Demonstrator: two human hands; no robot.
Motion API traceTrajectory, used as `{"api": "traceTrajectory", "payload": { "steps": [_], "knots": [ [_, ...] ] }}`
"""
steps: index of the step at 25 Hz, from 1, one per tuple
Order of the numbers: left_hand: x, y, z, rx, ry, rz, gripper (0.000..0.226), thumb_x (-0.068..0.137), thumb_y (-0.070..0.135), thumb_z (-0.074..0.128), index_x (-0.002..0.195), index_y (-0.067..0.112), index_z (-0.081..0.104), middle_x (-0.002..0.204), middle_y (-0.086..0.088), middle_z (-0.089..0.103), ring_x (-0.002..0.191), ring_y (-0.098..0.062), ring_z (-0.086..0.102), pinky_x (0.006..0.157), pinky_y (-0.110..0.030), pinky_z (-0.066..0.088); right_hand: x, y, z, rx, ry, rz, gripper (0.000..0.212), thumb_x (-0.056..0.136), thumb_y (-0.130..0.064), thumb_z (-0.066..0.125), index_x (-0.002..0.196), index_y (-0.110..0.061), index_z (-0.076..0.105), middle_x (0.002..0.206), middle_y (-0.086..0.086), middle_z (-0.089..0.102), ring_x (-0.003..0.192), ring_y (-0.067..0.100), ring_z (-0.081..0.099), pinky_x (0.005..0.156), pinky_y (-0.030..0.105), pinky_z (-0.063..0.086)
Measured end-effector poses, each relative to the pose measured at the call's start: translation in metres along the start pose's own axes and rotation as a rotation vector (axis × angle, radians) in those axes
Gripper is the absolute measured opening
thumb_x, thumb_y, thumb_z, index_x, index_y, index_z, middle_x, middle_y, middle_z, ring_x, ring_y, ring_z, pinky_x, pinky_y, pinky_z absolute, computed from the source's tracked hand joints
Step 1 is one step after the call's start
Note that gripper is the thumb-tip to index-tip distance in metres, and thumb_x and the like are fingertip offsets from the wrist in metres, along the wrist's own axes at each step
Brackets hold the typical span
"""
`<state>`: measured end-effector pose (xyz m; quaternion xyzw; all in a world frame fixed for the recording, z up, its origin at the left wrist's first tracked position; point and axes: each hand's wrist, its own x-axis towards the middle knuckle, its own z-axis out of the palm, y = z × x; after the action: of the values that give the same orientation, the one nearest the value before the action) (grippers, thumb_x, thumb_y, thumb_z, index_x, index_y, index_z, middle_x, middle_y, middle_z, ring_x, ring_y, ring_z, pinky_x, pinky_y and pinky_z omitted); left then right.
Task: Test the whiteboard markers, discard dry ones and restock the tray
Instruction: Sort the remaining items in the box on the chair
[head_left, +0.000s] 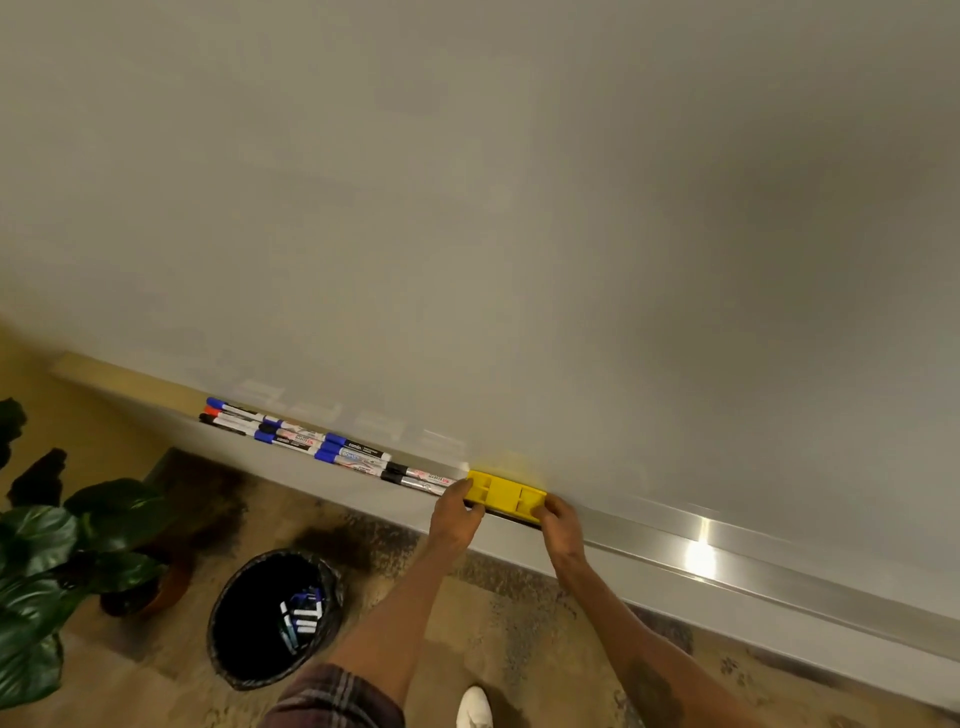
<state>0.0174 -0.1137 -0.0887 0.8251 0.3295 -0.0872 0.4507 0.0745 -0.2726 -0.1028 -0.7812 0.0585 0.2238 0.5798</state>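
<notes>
1. We hold the yellow eraser (505, 495) by its two ends, and it sits on the tray (727, 558) under the whiteboard (519, 208).
2. Our left hand (456, 514) has its fingers closed on the left end.
3. Our right hand (560, 525) has its fingers closed on the right end.
4. The markers (332, 447) lie in rows on the tray, just left of the eraser.
5. On the floor, a black bin (275, 618) holds more markers.
6. A green plant (62, 561) stands left of the bin.
</notes>
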Motion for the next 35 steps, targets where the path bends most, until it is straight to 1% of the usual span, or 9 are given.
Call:
{"api": "traceTrajectory", "payload": {
  "steps": [3, 7, 11, 14, 18, 22, 25, 27, 35],
  "knots": [
    [0.006, -0.006, -0.004, 0.03, 0.011, 0.035, 0.043, 0.097, 0.012, 0.059, 0.14, 0.01, 0.053, 0.142, -0.009, 0.052, 0.123, -0.025, 0.054, 0.106, -0.031, 0.041, -0.002, -0.001, 0.004, -0.003, 0.042, -0.01, 0.018, 0.094, -0.001, 0.054, 0.094, -0.012, 0.069, 0.092, 0.008, 0.068, 0.09, 0.025, 0.063, 0.078, 0.028, 0.048],
    [0.005, -0.015, -0.011, 0.053, 0.023, 0.044, 0.044, 0.099, 0.01, 0.055, 0.142, 0.015, 0.051, 0.146, -0.007, 0.047, 0.132, -0.024, 0.047, 0.111, -0.031, 0.037, -0.007, -0.005, 0.011, -0.008, 0.031, -0.057, 0.021, 0.094, -0.001, 0.053, 0.095, -0.015, 0.069, 0.093, 0.006, 0.069, 0.087, 0.016, 0.062, 0.072, 0.015, 0.048],
    [0.005, -0.028, -0.017, 0.067, 0.022, 0.073, 0.049, 0.099, 0.005, 0.053, 0.146, 0.015, 0.046, 0.155, -0.003, 0.04, 0.142, -0.02, 0.036, 0.117, -0.029, 0.028, -0.009, -0.005, 0.02, -0.054, 0.031, -0.09, 0.017, 0.097, -0.012, 0.057, 0.101, -0.021, 0.07, 0.097, 0.001, 0.07, 0.09, 0.014, 0.064, 0.078, 0.019, 0.051],
    [0.003, -0.032, -0.018, 0.076, 0.022, 0.084, 0.048, 0.099, 0.006, 0.053, 0.147, 0.014, 0.046, 0.155, -0.003, 0.039, 0.143, -0.02, 0.035, 0.117, -0.029, 0.028, -0.013, -0.005, 0.019, -0.068, 0.02, -0.104, 0.017, 0.097, -0.012, 0.057, 0.108, -0.015, 0.07, 0.099, -0.001, 0.068, 0.091, 0.012, 0.063, 0.073, 0.009, 0.047],
    [-0.002, -0.03, -0.014, 0.118, 0.009, 0.127, 0.048, 0.1, 0.008, 0.053, 0.147, 0.014, 0.044, 0.157, -0.002, 0.036, 0.145, -0.02, 0.032, 0.117, -0.03, 0.027, -0.015, -0.002, 0.016, -0.147, 0.016, -0.128, 0.021, 0.098, -0.024, 0.059, 0.115, -0.016, 0.068, 0.11, 0.001, 0.068, 0.1, 0.017, 0.063, 0.089, 0.029, 0.051],
    [-0.012, -0.018, -0.004, 0.191, 0.019, 0.184, 0.047, 0.101, 0.012, 0.052, 0.147, 0.018, 0.044, 0.157, 0.0, 0.034, 0.144, -0.02, 0.031, 0.116, -0.03, 0.029, -0.017, 0.006, 0.006, -0.369, -0.02, -0.166, 0.026, 0.1, -0.026, 0.053, 0.121, -0.013, 0.062, 0.12, 0.007, 0.065, 0.112, 0.026, 0.06, 0.098, 0.038, 0.048],
    [-0.022, -0.002, 0.01, 0.225, 0.03, 0.267, 0.044, 0.102, 0.017, 0.051, 0.145, 0.016, 0.047, 0.156, -0.001, 0.038, 0.142, -0.021, 0.033, 0.115, -0.03, 0.029, -0.026, 0.004, -0.014, -0.534, -0.017, -0.166, 0.044, 0.101, -0.027, 0.049, 0.139, -0.007, 0.048, 0.145, 0.012, 0.048, 0.135, 0.032, 0.042, 0.114, 0.042, 0.033],
    [-0.033, 0.013, 0.027, 0.261, -0.003, 0.31, 0.044, 0.103, 0.022, 0.05, 0.147, 0.016, 0.046, 0.158, -0.001, 0.035, 0.144, -0.021, 0.031, 0.116, -0.032, 0.028, -0.038, 0.002, -0.036, -0.648, 0.025, -0.183, 0.051, 0.101, -0.027, 0.048, 0.147, -0.007, 0.04, 0.154, 0.013, 0.037, 0.142, 0.031, 0.031, 0.118, 0.041, 0.025],
    [-0.114, 0.076, 0.127, 0.558, -0.249, 0.418, 0.062, 0.104, 0.054, 0.025, 0.159, 0.027, 0.014, 0.167, 0.002, -0.002, 0.154, -0.021, -0.008, 0.122, -0.047, -0.001, -0.107, 0.04, -0.158, -0.888, 0.186, -0.169, 0.053, 0.104, -0.036, 0.033, 0.153, -0.016, 0.025, 0.162, 0.007, 0.021, 0.151, 0.025, 0.013, 0.122, 0.045, 0.011]
  ]
}}
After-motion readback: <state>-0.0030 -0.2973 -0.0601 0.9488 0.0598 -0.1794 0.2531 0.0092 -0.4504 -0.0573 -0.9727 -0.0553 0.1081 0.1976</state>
